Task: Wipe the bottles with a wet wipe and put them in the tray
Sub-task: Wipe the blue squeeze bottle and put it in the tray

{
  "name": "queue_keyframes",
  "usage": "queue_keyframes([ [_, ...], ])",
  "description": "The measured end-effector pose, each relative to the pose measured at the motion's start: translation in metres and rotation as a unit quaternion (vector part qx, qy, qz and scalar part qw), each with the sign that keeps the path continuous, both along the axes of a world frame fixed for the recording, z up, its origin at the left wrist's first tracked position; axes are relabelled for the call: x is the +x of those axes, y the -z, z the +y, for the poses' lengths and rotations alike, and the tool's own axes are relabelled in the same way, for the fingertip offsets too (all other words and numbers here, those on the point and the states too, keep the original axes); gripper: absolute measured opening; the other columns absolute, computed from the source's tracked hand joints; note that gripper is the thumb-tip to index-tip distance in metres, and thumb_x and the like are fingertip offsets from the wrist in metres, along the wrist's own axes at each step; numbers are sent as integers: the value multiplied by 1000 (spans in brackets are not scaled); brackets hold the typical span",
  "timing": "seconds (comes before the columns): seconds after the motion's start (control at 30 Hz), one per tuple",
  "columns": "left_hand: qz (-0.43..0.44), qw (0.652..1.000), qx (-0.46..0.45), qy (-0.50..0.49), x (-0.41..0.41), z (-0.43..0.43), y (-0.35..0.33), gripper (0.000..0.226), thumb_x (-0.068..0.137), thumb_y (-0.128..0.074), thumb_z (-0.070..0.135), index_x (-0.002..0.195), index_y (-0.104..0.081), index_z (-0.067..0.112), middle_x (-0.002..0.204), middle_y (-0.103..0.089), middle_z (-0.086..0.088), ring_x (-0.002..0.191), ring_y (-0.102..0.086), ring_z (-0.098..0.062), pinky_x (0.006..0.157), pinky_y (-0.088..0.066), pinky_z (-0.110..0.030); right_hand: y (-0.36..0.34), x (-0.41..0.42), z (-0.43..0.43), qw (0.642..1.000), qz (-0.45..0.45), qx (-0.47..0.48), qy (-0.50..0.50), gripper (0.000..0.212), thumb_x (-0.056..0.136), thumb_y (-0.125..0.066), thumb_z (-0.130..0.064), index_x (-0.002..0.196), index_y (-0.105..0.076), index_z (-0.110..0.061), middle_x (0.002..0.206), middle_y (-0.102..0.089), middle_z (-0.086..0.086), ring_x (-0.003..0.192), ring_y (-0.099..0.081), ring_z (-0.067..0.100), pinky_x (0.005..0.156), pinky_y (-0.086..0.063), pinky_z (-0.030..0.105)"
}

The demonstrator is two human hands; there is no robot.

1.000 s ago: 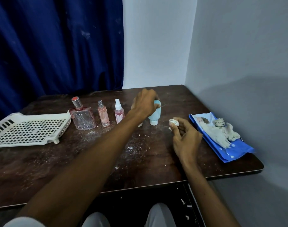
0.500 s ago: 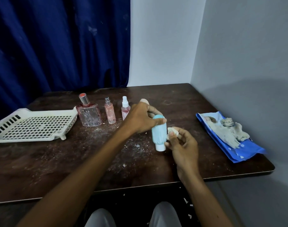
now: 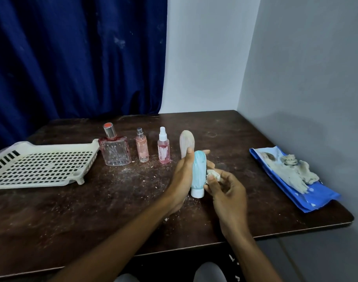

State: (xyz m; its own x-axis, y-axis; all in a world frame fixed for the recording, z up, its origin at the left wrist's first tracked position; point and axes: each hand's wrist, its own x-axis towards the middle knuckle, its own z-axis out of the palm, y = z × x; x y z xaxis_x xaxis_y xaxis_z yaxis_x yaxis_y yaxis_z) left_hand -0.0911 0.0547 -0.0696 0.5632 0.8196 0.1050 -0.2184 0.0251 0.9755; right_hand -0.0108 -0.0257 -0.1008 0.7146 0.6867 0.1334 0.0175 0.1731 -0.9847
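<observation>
Dusty dark table [image 3: 92, 210]: left hand [image 3: 182, 180] grips blue bottle [image 3: 198, 171] upright, steadying it; right hand [image 3: 225, 192] pinches wipe wad [image 3: 213, 174] against its side; tray [image 3: 41, 165] awaits

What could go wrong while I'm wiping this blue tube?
The beige tube stands right behind your left hand; a bump could topple it. The wipe in your right hand is a small wad and may slip off the blue tube. The table is dusty, so setting the tube down outside the tray could dirty it again.
</observation>
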Motion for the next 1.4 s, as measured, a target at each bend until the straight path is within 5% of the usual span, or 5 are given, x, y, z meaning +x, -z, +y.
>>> queue_keyframes([
  [0.3, -40, 996, -72, 41, -40, 43, -6, 57, 102, -34, 50, 123, -66, 8, 91, -66, -11, 76, -63, -17, 77, -57, -33, -29, -3, 6, 960, -275, 20, 36, 28, 86, -72, -13, 91, -69, -40, 88, -71, -20, 87, -64, -8, 76, -42, 3],
  [0.53, -64, 994, -79, -36, -56, 55, 3, 57, 101, -37, 52, 119, -66, 7, 89, -63, -14, 72, -61, -20, 73, -54, -36, -52, -8, 69, 890, -449, 81, -20, 26, 86, -69, 0, 107, -75, -14, 94, -68, -12, 85, -61, -6, 75, -43, 4],
  [0.8, -56, 994, -67, -61, -57, 59, 9, 52, 102, -39, 50, 120, -65, 8, 101, -69, -15, 92, -61, -31, 80, -53, -40, -31, -21, 80, 887, -443, 129, -20, 21, 89, -65, -1, 108, -70, -11, 97, -72, -5, 84, -64, 3, 74, -49, 12],
  [1.23, -43, 995, -35, -84, -61, 42, 1, 65, 101, -40, 55, 128, -59, 0, 91, -64, -14, 70, -59, -20, 64, -53, -32, -23, -22, 78, 878, -448, 157, 61, 23, 84, -66, 7, 106, -72, 2, 97, -68, 14, 86, -48, -5, 80, -35, -3],
  [1.4, -36, 995, -4, -89, -60, 48, 6, 54, 103, -39, 50, 116, -64, 4, 89, -65, -13, 72, -61, -19, 67, -54, -32, -26, -21, 79, 866, -462, 188, 35, 22, 89, -65, -5, 110, -71, -2, 99, -67, 10, 86, -58, 8, 79, -51, 14],
])
